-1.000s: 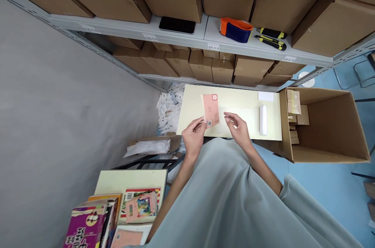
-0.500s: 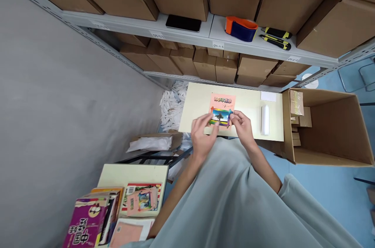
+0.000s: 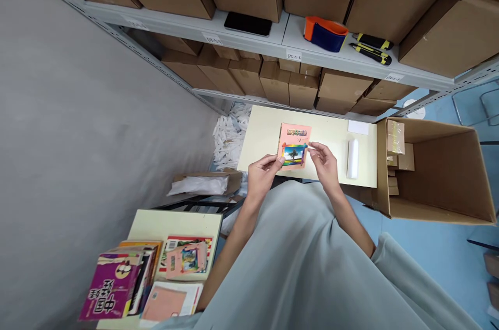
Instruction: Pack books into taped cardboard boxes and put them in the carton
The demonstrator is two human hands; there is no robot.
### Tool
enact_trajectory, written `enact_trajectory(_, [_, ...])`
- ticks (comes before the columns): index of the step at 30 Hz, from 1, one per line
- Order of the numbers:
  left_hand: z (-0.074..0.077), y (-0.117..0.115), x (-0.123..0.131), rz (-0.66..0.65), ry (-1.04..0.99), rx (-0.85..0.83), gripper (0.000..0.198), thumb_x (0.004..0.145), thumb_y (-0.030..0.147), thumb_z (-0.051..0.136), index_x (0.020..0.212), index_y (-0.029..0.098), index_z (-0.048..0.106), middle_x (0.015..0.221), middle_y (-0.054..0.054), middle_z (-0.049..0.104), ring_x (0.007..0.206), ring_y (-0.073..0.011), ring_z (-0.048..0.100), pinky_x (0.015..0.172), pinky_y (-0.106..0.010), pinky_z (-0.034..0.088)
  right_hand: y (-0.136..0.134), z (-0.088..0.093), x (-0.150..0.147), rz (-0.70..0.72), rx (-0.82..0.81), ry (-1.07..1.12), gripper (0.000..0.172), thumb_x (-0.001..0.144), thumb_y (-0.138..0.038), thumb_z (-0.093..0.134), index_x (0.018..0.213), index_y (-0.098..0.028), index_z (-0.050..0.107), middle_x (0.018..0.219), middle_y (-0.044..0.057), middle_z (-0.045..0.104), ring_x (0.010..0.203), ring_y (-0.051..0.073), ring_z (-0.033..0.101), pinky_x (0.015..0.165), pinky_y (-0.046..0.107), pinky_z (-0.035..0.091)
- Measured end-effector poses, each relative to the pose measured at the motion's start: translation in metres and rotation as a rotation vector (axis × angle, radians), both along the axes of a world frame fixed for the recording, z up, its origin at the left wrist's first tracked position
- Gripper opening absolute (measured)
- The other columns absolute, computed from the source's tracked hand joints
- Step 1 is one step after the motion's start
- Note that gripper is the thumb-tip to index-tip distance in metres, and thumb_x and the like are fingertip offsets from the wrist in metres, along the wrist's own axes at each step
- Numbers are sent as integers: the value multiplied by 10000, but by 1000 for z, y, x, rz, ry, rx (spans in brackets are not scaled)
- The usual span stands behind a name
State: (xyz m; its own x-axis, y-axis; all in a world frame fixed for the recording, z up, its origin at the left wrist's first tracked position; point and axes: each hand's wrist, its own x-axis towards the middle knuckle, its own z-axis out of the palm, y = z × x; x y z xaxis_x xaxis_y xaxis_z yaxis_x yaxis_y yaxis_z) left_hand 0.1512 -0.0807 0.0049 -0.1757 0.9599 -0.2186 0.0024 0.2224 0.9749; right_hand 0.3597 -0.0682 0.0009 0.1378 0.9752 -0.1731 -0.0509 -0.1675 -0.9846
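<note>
A pink booklet point(image 3: 297, 137) with a rainbow-framed tree picture on its cover is tilted slightly over the pale table. My left hand point(image 3: 262, 176) grips its lower left edge, thumb on the cover and fingers behind. At the right edge is my right hand point(image 3: 325, 166), its thumb and forefinger a little apart. Whether those fingertips touch the booklet I cannot tell. The cover is closed and faces up toward me.
On the table point(image 3: 257, 127) lie a white roll point(image 3: 353, 158) and a white card point(image 3: 357, 127). A large open carton point(image 3: 440, 215) with small boxes stands right. Books point(image 3: 111, 288) sit on a lower-left table. A shelf above holds a phone point(image 3: 248, 24) and cutters point(image 3: 370, 53).
The booklet now shows raised and tilted, its left edge visible. My left hand has drawn back from across the cover to its lower left edge. The right hand has shifted slightly right.
</note>
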Motion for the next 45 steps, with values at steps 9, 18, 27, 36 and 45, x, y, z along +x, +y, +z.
enact_trajectory(9, [27,-19,29,59,393,423,156,1003,317,794,1082,253,913,941,-39,825,851,-171,769,776,-294,632,-18,25,-35,180,58,57,569,951,-634,827,1365,-265,702,1426,129,778,1272,284,781,1010,399,673])
enact_trajectory(18, [22,-17,11,94,479,332,408,947,456,866,1291,240,826,1272,-125,803,1160,-269,752,974,-415,635,-7,30,-16,178,39,49,539,976,-750,723,1138,-238,765,1054,71,838,953,252,788,818,349,661])
enact_trajectory(27, [9,-8,-8,-37,-55,-59,587,783,737,911,991,188,896,1009,-89,860,939,-266,776,923,-414,654,-3,19,-14,245,-62,138,637,902,-799,779,1221,-248,786,1180,88,865,1108,308,814,970,445,684])
enact_trajectory(36, [19,-2,3,120,274,226,342,961,543,816,1019,219,912,992,-78,846,890,-220,779,830,-346,644,-9,17,-27,127,38,-7,582,975,-685,763,1368,-258,724,1519,159,736,1313,308,764,1098,464,633])
enact_trajectory(45, [21,-9,23,-104,420,432,189,1020,427,777,1049,291,905,1115,-78,877,1034,-259,837,1019,-447,678,-5,23,-42,102,29,14,525,995,-764,680,1016,-244,750,838,29,749,782,214,711,730,327,618])
